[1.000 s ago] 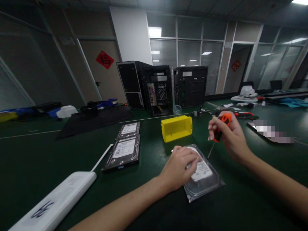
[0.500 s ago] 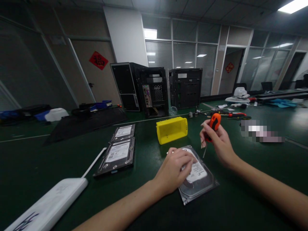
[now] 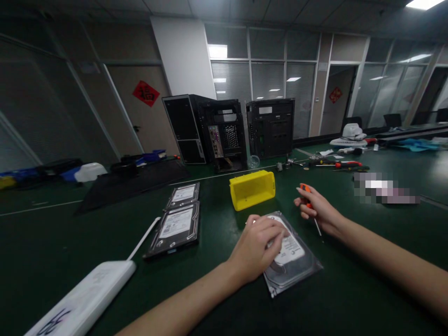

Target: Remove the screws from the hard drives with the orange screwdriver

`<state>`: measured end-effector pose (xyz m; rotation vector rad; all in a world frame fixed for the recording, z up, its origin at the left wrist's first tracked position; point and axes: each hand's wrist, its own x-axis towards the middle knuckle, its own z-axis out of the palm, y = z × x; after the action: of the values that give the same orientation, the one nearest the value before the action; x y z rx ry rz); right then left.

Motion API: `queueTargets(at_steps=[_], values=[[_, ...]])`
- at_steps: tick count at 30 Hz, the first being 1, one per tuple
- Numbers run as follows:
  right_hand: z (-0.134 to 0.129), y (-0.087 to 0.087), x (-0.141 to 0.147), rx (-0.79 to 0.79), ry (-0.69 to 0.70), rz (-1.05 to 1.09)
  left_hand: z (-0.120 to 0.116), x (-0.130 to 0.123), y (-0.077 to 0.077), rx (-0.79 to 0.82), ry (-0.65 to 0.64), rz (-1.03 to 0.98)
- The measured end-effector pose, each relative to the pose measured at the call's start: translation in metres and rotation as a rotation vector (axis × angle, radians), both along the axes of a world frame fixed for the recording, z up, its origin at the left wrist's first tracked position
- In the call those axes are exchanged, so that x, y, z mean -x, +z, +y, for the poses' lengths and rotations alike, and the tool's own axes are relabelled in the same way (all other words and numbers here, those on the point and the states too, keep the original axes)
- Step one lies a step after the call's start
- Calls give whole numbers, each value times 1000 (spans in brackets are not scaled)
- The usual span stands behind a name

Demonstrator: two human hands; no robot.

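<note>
A silver hard drive [image 3: 297,261] lies on the green table, label up. My left hand [image 3: 261,242] rests over its upper left part, fingers bent round the edge and across the label. To the right of the drive, my right hand [image 3: 318,207] is closed around an orange and black screwdriver [image 3: 317,227], whose shaft points down and to the right, off the drive. Behind the drive, a yellow bin [image 3: 252,190] lies with its opening facing me.
Two more hard drives [image 3: 177,225] lie at the left, beside a white power strip [image 3: 84,298] with its cable. Black computer cases [image 3: 226,135] stand at the back. Pliers [image 3: 348,164] and other tools lie at the back right.
My right hand has moved right, away from the drive, and the screwdriver has swung so its tip points down and right. My left hand stays on the drive.
</note>
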<state>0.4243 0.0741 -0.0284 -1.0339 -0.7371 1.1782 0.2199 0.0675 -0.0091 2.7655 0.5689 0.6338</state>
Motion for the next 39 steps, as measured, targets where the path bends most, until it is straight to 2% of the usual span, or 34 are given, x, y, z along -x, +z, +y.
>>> queueTargets(at_steps=[5,10,13,17,20,24,32,39], values=[[3,-7,4,25,72,-11,1,0,-1,-30,47,-11],[5,-10,6,3,115,-30,12,5,10,-128,161,-44],[5,-10,8,-18,121,-39,26,15,18,-228,250,-7],[7,-11,9,-28,117,-49,47,33,23,-427,372,138],[7,-11,11,-28,107,-63,57,39,22,-548,354,254],[5,-9,12,-25,113,-90,65,30,19,-491,285,331],[6,-8,12,-43,158,-119,94,-7,19,-420,433,467],[10,-10,11,-50,211,-148,104,-20,13,-325,542,586]])
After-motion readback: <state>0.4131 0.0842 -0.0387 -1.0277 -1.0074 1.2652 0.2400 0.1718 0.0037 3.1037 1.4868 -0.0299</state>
